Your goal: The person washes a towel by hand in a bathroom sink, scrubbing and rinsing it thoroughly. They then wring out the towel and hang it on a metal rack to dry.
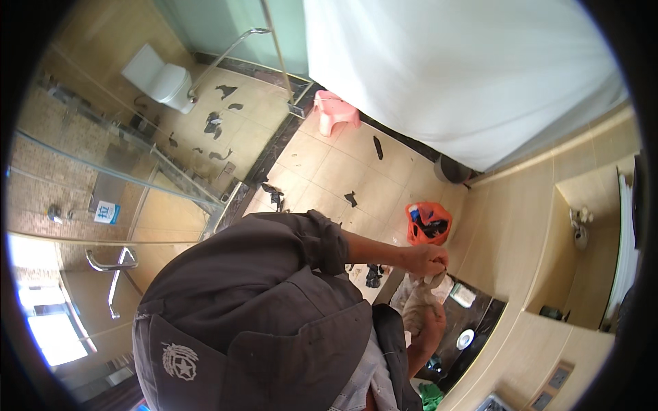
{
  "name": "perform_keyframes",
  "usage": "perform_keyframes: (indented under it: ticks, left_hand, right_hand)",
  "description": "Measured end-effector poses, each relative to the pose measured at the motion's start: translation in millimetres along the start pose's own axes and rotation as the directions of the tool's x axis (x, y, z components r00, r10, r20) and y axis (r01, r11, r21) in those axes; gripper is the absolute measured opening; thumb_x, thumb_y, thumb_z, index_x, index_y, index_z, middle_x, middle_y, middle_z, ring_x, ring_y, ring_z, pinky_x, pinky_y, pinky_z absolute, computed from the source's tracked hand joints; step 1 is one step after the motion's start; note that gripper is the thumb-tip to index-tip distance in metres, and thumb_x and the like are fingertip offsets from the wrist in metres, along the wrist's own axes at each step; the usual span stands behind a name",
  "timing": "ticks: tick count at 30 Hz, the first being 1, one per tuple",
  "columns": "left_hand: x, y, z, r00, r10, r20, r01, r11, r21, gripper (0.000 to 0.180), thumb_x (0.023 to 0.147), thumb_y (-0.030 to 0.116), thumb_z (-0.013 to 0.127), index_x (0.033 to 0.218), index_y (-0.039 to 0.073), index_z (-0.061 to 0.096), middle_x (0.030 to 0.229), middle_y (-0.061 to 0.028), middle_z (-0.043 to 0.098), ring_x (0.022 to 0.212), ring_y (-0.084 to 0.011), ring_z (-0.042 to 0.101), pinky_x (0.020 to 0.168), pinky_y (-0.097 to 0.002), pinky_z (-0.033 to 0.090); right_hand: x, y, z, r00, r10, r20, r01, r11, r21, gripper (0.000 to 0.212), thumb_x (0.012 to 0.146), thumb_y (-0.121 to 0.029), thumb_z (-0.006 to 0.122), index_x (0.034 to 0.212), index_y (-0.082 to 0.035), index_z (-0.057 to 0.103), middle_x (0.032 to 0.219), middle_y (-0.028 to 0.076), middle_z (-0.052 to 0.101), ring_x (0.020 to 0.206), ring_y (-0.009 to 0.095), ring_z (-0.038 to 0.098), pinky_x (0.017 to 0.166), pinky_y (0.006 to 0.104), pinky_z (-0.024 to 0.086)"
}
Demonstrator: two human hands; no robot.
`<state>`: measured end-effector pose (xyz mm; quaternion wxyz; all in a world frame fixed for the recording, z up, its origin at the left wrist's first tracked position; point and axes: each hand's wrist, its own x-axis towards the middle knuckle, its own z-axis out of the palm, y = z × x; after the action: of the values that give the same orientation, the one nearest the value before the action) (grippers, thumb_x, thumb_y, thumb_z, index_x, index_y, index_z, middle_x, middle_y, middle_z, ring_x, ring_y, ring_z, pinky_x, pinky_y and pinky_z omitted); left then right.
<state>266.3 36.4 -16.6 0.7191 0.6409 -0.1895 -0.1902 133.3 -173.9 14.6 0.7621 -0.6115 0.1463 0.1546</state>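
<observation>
A crumpled greyish-tan cloth is gathered between my two hands above the dark counter. My left hand, at the end of a bare forearm and rolled dark sleeve, has its fingers closed on the cloth's upper end. Below it, my right hand is closed around the lower folds, and part of its fingers is hidden by the fabric. Pale material shows just behind the cloth; I cannot tell what it is.
Beside my hands, the dark counter carries a white round item and a pale rectangular one. A green cloth lies nearby. On the tiled floor stand an orange bag, a pink stool and scattered black scraps.
</observation>
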Motion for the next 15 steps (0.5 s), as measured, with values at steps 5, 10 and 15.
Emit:
perform_keyframes:
  ticks: [5, 10, 15]
  left_hand:
    - [-41, 70, -49, 0.997, 0.032, 0.065, -0.022, 0.988, -0.156, 0.026, 0.101, 0.025, 0.06, 0.115, 0.003, 0.063, 0.095, -0.0021, 0.066, 0.089, -0.0076, 0.059, 0.076, -0.0267, 0.049]
    - [-82, 131, -77, 0.992, 0.055, 0.11, -0.014, 0.939, -0.342, 0.034, 0.101, 0.024, 0.061, 0.126, 0.002, 0.06, 0.102, -0.0023, 0.066, 0.093, -0.0069, 0.058, 0.078, -0.0263, 0.049]
    - [-128, 142, -97, 0.992, 0.128, -0.005, -0.129, 0.992, -0.009, 0.051, 0.097, 0.028, 0.066, 0.137, -0.001, 0.055, 0.11, -0.0079, 0.07, 0.1, -0.0132, 0.065, 0.085, -0.0303, 0.053]
  right_hand:
    - [14, -72, 71, 0.887, -0.436, 0.15, 0.407, 0.893, 0.192, 0.037, 0.102, -0.028, 0.052, 0.127, 0.0, 0.056, 0.124, 0.016, 0.063, 0.111, 0.026, 0.064, 0.097, 0.0406, 0.051]
    - [56, -101, 94, 0.71, -0.61, 0.353, 0.621, 0.778, 0.096, 0.044, 0.099, -0.037, 0.052, 0.121, 0.002, 0.054, 0.119, 0.015, 0.061, 0.105, 0.024, 0.063, 0.096, 0.038, 0.049]
    - [103, -88, 129, 0.629, -0.681, 0.376, 0.748, 0.662, -0.052, 0.043, 0.098, -0.037, 0.047, 0.107, 0.004, 0.058, 0.108, 0.016, 0.059, 0.099, 0.025, 0.062, 0.087, 0.0371, 0.051]
